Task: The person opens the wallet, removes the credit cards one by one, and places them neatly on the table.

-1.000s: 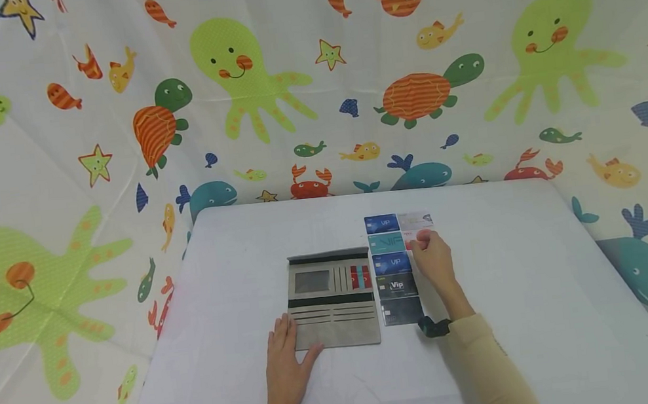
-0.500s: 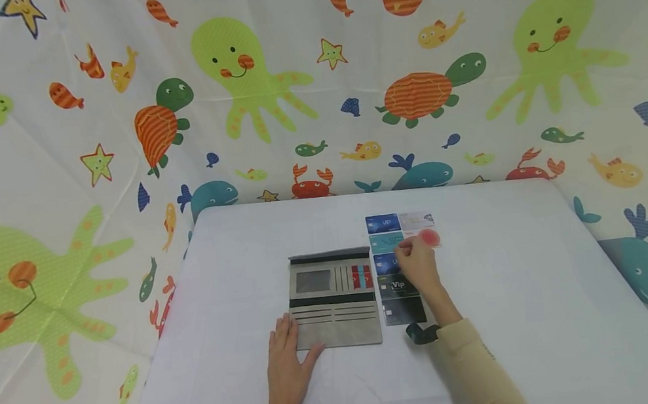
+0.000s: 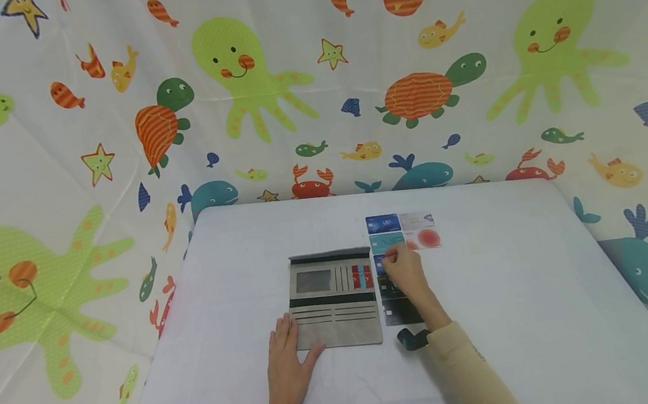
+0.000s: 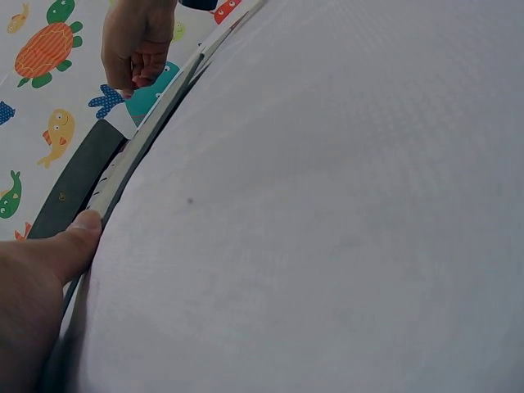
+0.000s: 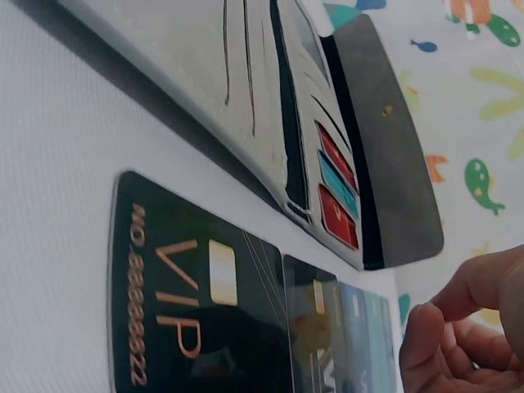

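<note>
A grey long wallet (image 3: 338, 332) lies unfolded, with red and blue cards (image 3: 361, 276) in its upper right slots. My left hand (image 3: 286, 364) rests straight-fingered on its lower left edge; its thumb (image 4: 80, 233) lies on the rim. Above the column of cards beside the wallet is my right hand (image 3: 409, 275), fingers curled and thumb near the index tip (image 5: 446, 327), nothing visible between them. It partly covers a blue card (image 3: 379, 265) and a black Vip card (image 3: 387, 287). A black VIP card (image 5: 188, 286) lies nearest me.
Farther up lie a teal card (image 3: 384, 242), a blue VIP card (image 3: 383, 223), a white card (image 3: 415, 220) and a card with a red circle (image 3: 427, 238). A white cloth (image 3: 549, 310) covers the table. A sea-animal curtain (image 3: 313, 98) hangs behind.
My right hand has moved left and toward me, from the red-circle card to over the blue and black cards. That red-circle card is now uncovered. My left hand stays on the wallet.
</note>
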Available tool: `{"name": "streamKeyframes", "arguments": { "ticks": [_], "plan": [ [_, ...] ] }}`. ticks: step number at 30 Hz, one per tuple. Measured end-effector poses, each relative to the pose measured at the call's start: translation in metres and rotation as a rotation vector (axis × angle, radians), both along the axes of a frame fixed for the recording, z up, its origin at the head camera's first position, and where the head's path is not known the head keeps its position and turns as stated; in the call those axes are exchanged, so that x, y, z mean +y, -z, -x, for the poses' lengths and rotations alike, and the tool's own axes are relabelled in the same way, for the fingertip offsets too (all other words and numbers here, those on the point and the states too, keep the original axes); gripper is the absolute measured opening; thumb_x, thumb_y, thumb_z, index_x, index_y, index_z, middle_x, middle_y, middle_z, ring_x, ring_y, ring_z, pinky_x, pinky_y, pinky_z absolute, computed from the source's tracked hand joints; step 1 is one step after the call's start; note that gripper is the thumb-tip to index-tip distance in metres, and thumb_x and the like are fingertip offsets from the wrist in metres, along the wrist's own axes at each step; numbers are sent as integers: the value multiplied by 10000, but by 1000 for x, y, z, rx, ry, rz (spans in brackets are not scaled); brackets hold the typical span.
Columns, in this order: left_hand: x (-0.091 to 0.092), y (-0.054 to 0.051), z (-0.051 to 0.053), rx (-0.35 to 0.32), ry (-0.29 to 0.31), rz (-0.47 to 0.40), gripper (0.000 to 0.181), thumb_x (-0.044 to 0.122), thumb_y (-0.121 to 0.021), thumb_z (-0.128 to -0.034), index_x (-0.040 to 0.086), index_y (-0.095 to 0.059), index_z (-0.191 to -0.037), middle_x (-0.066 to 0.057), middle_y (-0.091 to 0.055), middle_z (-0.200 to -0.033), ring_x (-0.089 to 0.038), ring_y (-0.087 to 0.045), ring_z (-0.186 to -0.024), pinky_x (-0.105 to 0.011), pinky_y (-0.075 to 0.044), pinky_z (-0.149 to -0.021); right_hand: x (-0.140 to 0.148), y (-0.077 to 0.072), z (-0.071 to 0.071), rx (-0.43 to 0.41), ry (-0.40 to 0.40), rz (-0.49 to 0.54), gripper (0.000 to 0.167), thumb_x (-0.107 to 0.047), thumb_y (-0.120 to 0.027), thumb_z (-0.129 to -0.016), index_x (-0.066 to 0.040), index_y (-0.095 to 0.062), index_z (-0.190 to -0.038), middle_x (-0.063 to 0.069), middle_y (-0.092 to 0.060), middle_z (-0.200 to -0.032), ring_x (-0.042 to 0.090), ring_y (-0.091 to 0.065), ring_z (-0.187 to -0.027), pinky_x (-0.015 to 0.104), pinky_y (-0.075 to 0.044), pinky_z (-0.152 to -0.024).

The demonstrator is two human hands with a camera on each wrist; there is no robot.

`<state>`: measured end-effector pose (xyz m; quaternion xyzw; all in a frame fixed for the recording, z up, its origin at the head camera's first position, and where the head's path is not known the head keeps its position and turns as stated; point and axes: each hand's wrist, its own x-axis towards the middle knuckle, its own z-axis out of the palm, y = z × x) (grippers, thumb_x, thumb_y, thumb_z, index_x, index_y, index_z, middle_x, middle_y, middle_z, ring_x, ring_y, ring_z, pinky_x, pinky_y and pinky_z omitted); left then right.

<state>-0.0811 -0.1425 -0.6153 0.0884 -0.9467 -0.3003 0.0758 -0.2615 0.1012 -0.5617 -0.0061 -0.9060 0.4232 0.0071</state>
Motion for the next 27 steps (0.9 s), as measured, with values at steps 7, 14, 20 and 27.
{"name": "streamKeyframes", "arguments": {
  "ticks": [7, 14, 20, 27],
  "plan": [
    [0, 1, 0, -5, 0, -4, 888, 545, -721, -854, -13, -441, -1486, -152, -337, -1626, -345, -270, -1531, -333, -68, -1311, -8, 2, -3, -29, -24, 38, 214, -87, -635, -877, 49, -673, -1039, 154, -685, -871, 177, -619, -651, 274, -595, -598],
    [0, -1, 0, -21, -1, -4, 888, 542, -722, -854, 0, -433, -1495, -142, -330, -1632, -336, -261, -1536, -405, -128, -1304, -17, 2, -5, -55, -50, 37, 199, -110, -616, -924, 25, -674, -1058, 128, -673, -864, 164, -604, -654, 248, -577, -576],
    [1, -3, 0, -38, -9, -16, 881, 527, -730, -853, 7, -432, -1498, -138, -324, -1635, -333, -253, -1540, -472, -176, -1285, -24, 5, -6, -50, -79, 5, 203, -128, -626, -931, 10, -674, -1072, 118, -681, -888, 184, -596, -723, 263, -571, -630],
    [2, -3, 0, -3, -13, 3, 863, 518, -737, -850, -9, -460, -1475, -157, -364, -1612, -355, -294, -1519, -492, -218, -1263, -31, 7, -7, -95, -141, 30, 172, -58, -631, -910, 0, -667, -1068, 103, -667, -873, 145, -608, -667, 227, -560, -564]
  ]
}}
